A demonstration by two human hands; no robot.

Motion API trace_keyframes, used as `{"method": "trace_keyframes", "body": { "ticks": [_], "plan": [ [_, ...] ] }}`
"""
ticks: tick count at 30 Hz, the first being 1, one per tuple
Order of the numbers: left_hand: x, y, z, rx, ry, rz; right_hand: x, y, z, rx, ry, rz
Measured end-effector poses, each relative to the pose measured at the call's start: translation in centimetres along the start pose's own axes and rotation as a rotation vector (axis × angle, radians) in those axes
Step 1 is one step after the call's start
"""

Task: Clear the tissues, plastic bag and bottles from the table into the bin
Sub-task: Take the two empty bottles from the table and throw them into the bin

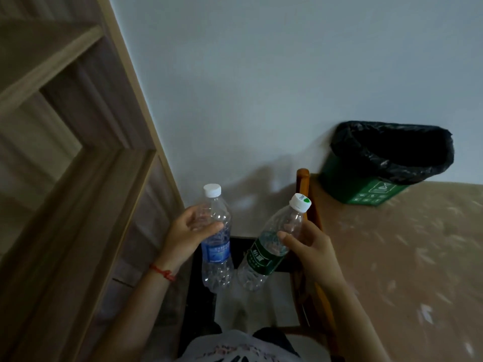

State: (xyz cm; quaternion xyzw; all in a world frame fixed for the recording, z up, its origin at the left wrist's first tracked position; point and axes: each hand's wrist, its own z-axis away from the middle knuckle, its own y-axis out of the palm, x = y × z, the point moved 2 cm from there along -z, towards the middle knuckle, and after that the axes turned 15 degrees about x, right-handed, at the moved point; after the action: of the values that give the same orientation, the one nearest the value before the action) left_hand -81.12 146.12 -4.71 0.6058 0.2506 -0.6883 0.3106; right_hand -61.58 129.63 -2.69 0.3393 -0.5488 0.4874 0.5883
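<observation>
Holding, left hand (188,232): grips clear blue-labelled plastic bottle (217,241), upright.
Holding, right hand (309,246): grips clear green-labelled plastic bottle (271,244), tilted.
Table far corner: green black-lined bin (366,189).

Clear bottle with blue label (217,253) and white cap, clear bottle with dark green label (262,257) and white cap with green dot, green bin (366,190) lined with black bag, mottled beige counter (407,257), red wrist string (163,272), pale blue-grey wall (261,74)

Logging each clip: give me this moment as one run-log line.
left hand: holds blue-label bottle | right hand: holds green-label bottle | both capped, off table | bin: on table, black-lined, ahead right
</observation>
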Motion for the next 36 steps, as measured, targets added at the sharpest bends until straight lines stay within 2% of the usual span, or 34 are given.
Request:
{"method": "trace_keyframes", "body": {
  "ticks": [11,20,28,36],
  "plan": [
    [-3.8,0.0,-12.8,0.132,-0.014,-0.025,2.6,-4.5,-9.6,-0.057,-0.022,0.022],
    [-6.5,1.0,-24.6,0.349,0.003,-0.069,4.5,-8.2,-15.4,-0.234,-0.033,-0.095],
    [-7.3,5.3,-29.8,0.608,-0.035,-0.076,6.2,-12.5,-13.9,-0.434,-0.029,-0.103],
    [-10.7,10.4,-31.0,0.667,0.029,-0.071,8.2,-16.4,-9.4,-0.584,-0.087,-0.127]
  ]
}}
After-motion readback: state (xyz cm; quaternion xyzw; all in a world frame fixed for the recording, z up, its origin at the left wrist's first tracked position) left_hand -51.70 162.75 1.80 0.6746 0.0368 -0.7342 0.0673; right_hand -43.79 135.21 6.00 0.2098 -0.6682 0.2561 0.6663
